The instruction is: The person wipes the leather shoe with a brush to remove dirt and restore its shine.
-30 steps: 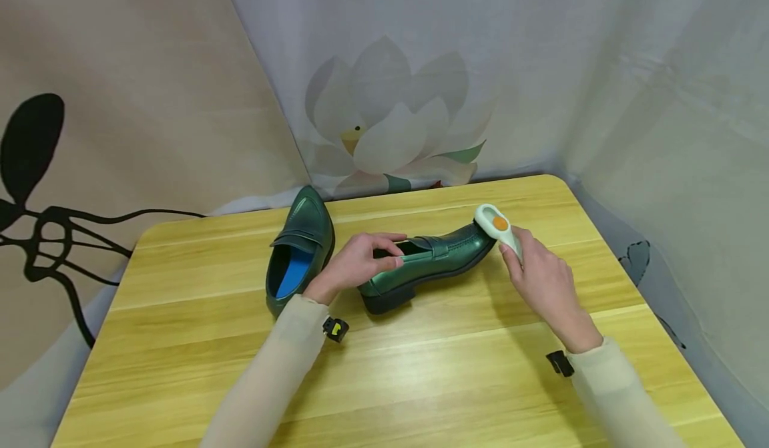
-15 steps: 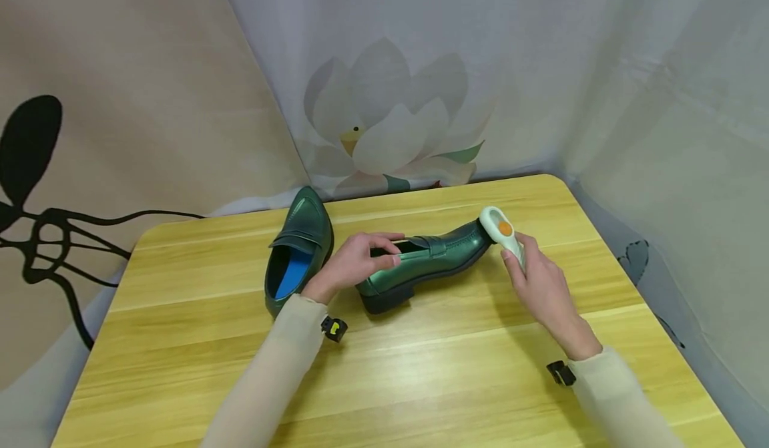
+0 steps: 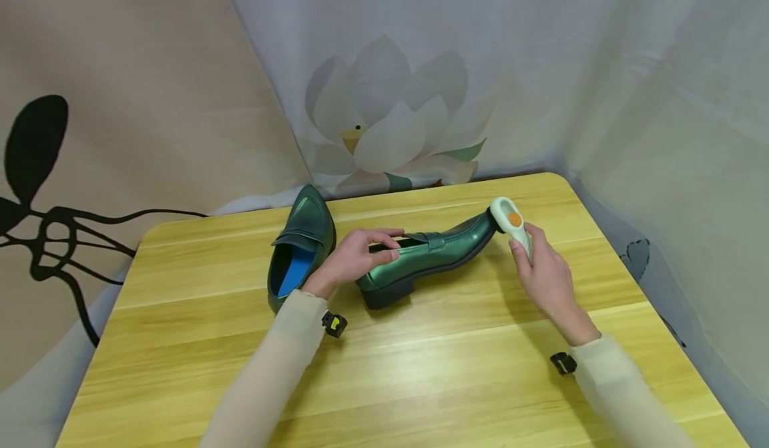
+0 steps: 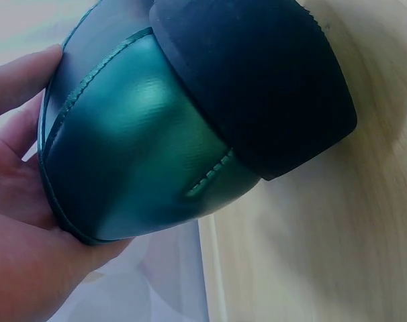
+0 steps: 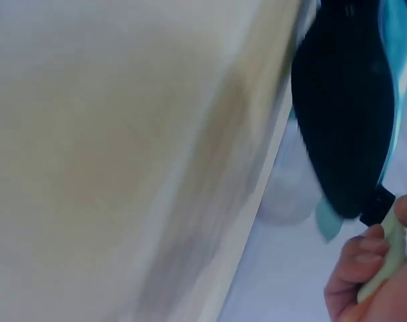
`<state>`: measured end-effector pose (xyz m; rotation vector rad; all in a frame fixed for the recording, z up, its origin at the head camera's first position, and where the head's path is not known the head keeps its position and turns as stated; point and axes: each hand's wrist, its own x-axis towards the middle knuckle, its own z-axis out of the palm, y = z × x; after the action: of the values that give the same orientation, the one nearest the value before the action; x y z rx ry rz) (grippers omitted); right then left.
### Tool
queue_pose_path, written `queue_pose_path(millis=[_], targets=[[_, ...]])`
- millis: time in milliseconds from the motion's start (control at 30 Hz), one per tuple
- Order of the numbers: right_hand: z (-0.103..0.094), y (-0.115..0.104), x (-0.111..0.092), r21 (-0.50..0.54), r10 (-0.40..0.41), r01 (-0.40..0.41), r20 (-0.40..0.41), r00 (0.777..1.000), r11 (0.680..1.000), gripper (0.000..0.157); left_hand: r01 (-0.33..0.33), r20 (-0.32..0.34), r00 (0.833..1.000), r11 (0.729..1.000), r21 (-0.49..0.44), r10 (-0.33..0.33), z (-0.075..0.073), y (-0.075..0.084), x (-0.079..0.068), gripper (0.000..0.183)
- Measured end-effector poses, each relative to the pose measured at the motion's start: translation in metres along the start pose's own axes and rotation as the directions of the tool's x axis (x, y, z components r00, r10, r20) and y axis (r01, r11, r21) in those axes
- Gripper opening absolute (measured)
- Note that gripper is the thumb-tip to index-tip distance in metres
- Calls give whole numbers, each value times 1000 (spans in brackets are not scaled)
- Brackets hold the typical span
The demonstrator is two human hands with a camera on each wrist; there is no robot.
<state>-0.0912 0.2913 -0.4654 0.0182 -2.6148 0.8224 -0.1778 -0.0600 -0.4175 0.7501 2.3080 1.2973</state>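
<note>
A dark green loafer [image 3: 444,251] lies in the middle of the table, its toe angled up to the right and lifted. My left hand [image 3: 354,258] grips it by the opening near the heel, some fingers inside. In the left wrist view the heel block [image 4: 257,87] is tipped toward the camera. My right hand [image 3: 549,278] holds a shoe brush [image 3: 507,214] with a pale handle and an orange spot. Its short black bristles [image 3: 494,219] touch the toe tip. The right wrist view shows the loafer's dark sole [image 5: 344,114].
The matching green loafer [image 3: 308,217], with a blue insole [image 3: 296,271], stands upright to the left, close by my left wrist. The wooden table [image 3: 432,388] has rounded far corners. A printed curtain [image 3: 384,101] hangs behind its back edge.
The brush has shifted slightly right and up at the toe, with my right hand following. The held loafer's toe has risen a little. My left hand keeps its hold.
</note>
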Motion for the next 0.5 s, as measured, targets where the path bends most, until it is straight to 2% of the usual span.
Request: queue_pose_path(millis=[100,233,367,500], targets=[[-6,9,16,43,85,-87,52,995,995,49,0,-3,1000,1000,5,0,0,1,0,22],[-11,9,26,78,126,-137,124,984,988,53,7,-10,1000,1000,-1,-7,1,0,0,21],[-10,-6,17,56,96,-104,124,988,993,52,3,-14,1000,1000,5,-3,3,-1,1,21],[-5,-34,2,31,21,-25,131,991,999,49,-6,-28,1000,1000,24,6,4,0,-1,20]])
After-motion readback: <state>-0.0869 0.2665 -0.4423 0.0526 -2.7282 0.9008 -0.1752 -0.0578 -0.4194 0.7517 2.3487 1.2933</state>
